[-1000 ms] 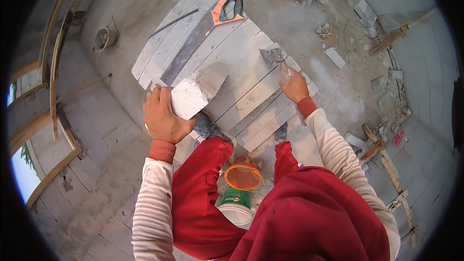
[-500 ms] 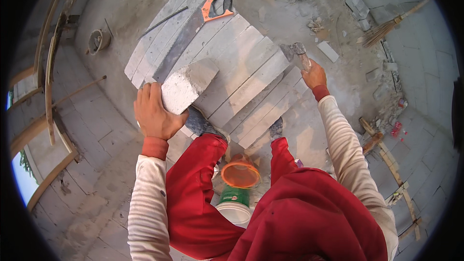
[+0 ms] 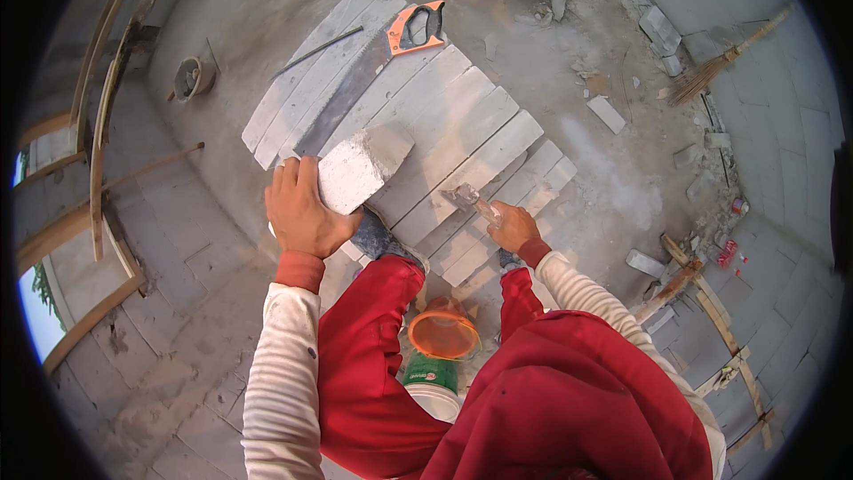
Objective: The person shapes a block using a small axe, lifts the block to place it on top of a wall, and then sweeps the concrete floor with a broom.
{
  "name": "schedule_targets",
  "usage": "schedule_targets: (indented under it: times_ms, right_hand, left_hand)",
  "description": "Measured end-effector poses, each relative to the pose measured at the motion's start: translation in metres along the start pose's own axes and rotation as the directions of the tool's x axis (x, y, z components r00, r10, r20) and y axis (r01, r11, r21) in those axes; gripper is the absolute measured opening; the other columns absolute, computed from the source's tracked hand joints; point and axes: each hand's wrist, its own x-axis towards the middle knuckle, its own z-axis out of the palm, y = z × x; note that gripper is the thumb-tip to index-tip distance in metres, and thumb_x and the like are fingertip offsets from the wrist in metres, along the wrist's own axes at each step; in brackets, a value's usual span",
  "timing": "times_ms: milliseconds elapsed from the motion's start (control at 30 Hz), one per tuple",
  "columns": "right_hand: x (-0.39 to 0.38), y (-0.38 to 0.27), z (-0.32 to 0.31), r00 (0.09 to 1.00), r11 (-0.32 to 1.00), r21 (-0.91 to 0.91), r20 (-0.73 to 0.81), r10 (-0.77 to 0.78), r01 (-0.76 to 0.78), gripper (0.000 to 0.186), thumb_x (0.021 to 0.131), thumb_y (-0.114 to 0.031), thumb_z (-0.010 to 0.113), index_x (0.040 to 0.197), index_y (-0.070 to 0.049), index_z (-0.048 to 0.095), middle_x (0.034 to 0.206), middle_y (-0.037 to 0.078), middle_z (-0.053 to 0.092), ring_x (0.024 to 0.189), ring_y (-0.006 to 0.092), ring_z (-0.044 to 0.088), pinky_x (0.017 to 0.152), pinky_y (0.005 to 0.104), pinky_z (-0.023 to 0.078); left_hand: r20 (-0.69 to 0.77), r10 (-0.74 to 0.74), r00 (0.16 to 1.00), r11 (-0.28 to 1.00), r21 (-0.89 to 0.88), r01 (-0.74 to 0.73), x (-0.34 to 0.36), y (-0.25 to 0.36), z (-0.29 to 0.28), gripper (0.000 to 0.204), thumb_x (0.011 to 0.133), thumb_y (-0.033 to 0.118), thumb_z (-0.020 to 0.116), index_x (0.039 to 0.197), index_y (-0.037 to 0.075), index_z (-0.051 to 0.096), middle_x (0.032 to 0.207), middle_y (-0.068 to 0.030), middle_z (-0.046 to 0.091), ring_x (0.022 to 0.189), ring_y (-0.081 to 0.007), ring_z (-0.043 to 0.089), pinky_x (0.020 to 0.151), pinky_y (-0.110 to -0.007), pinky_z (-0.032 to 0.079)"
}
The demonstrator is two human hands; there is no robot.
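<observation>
Concrete block, 10 o'clock from centre — left hand grasping its 8 o'clock side; right hand clenched round hatchet, block's 4 o'clock. Possible: rocking block deflects hatchet into left hand.

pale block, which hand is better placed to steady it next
Likely the left hand: it grips the pale block, while the right hand holds a short-handled tool apart from it.
</observation>
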Motion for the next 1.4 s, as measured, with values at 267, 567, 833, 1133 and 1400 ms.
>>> schedule_targets:
  times_ms: [267,567,833,1133,1400]
  right_hand:
    - [0.038,0.087,-0.091,0.907,0.983,-0.031,-0.392,0.153,-0.18,0.045,0.08,-0.02,0.074,0.124,-0.011,0.067,0.104,0.022,0.074,0.098,0.0464,0.068,0.088,0.0545,0.054]
    - [0.054,0.017,-0.062,0.94,0.993,0.12,-0.339,0.044,-0.003,0.043,0.078,-0.021,0.074,0.118,-0.009,0.069,0.105,0.024,0.073,0.1,0.0451,0.069,0.09,0.0506,0.055]
    - [0.087,-0.032,-0.021,1.0,0.998,-0.058,-0.023,-0.009,0.008,0.044,0.079,-0.021,0.073,0.121,-0.012,0.069,0.11,0.02,0.074,0.106,0.0436,0.067,0.093,0.0514,0.054]
    - [0.149,0.018,-0.147,0.744,0.959,0.073,-0.616,0.26,-0.274,0.043,0.079,-0.022,0.073,0.12,-0.007,0.07,0.111,0.022,0.074,0.106,0.0438,0.069,0.093,0.0503,0.054]
    - [0.127,-0.067,-0.033,0.996,0.996,0.087,-0.087,0.01,-0.002,0.046,0.079,-0.022,0.074,0.123,-0.013,0.07,0.113,0.021,0.073,0.11,0.0418,0.068,0.096,0.0481,0.054]
  left_hand:
    - [0.014,0.002,1.0,1.0,-0.017,-0.001,0.003,-0.004,-0.002,0.065,0.05,0.03,0.085,0.104,0.009,0.057,0.1,-0.0102,0.055,0.095,-0.0333,0.055,0.078,-0.044,0.043]
    - [0.096,-0.052,0.994,0.999,0.013,0.051,0.002,-0.006,-0.009,0.069,0.049,0.03,0.086,0.108,0.007,0.058,0.104,-0.0112,0.056,0.099,-0.0343,0.055,0.081,-0.044,0.044]
    - [0.057,-0.023,0.998,1.0,-0.015,0.024,0.004,-0.002,-0.006,0.069,0.051,0.029,0.086,0.108,0.005,0.057,0.108,-0.0126,0.058,0.103,-0.0356,0.056,0.085,-0.045,0.045]
    - [0.081,-0.048,0.996,0.998,-0.034,0.051,0.007,-0.003,-0.006,0.064,0.05,0.03,0.085,0.104,0.007,0.059,0.104,-0.013,0.057,0.097,-0.0352,0.055,0.081,-0.045,0.044]
    - [0.027,-0.005,1.0,0.999,-0.034,0.006,0.009,-0.007,-0.007,0.062,0.052,0.035,0.085,0.101,0.01,0.058,0.095,-0.0095,0.053,0.09,-0.0324,0.055,0.076,-0.043,0.04]
